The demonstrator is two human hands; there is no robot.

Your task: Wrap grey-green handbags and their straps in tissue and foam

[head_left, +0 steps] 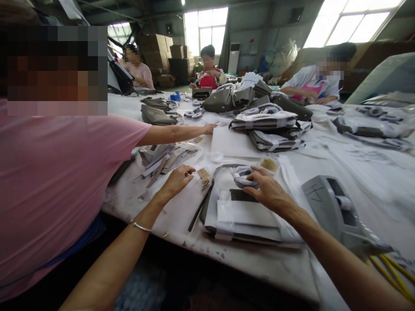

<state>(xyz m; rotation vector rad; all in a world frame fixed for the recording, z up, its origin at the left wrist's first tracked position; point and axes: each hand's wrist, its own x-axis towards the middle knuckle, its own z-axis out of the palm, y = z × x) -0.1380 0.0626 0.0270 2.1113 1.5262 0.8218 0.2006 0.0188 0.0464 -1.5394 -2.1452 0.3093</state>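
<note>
My left hand (177, 180) rests on the white table (181, 216) with its fingers curled in, right beside a small tan paper tag (204, 174); whether it pinches anything is hidden. My right hand (266, 190) lies on a grey bag (241, 214) wrapped in white paper, fingers bent over its paper-wrapped handle (241, 176). The bag lies flat in front of me near the table's front edge.
A person in a pink shirt (55, 185) sits close on my left, one hand (210, 128) reaching to a white sheet (231, 142). Stacks of wrapped bags (269, 125) lie beyond. A grey tape dispenser (333, 211) stands at my right. Three people work at the far end.
</note>
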